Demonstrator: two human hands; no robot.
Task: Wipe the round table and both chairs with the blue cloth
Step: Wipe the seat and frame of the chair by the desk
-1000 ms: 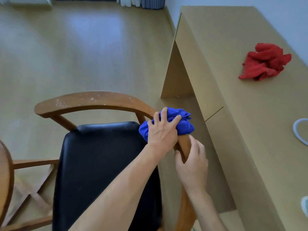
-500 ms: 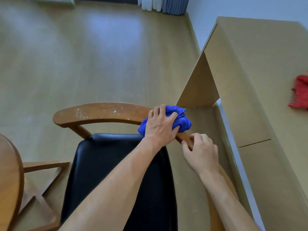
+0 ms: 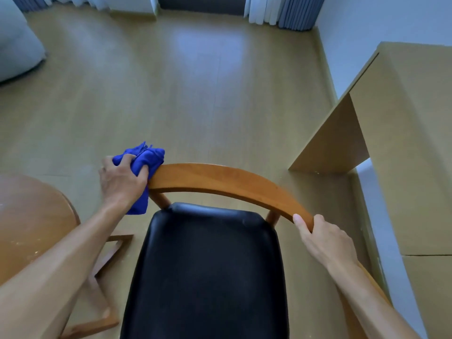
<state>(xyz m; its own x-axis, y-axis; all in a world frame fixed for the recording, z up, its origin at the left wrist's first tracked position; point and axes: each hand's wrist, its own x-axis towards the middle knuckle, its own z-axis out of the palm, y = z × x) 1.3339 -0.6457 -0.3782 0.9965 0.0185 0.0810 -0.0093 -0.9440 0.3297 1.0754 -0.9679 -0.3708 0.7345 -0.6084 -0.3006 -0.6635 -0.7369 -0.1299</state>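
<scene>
Your left hand [image 3: 121, 180] is bunched around the blue cloth [image 3: 143, 165], fingers curled into its folds, pressing it onto the left end of the chair's curved wooden backrest [image 3: 225, 183]. Part of the cloth pokes up past your knuckles, and a tail of it hangs down below your palm beside the backrest's left support post. Your right hand [image 3: 324, 238] grips the other end of that backrest, thumb on the inner face, fingers wrapped over the outer edge, nothing else in it. The chair [image 3: 208, 270] sits right under you, its black padded seat filling the space between your two forearms. The bare stretch of backrest between your hands looks smooth and shiny.

The round table [image 3: 29, 223] shows at the left edge, just beside your left forearm, with pale specks scattered on its top. A wooden chair leg frame [image 3: 105, 285] lies on the floor between table and seat. On your right stands a light wood desk [image 3: 403, 133] against the wall. Curtains [image 3: 281, 11] hang at the far end of the room.
</scene>
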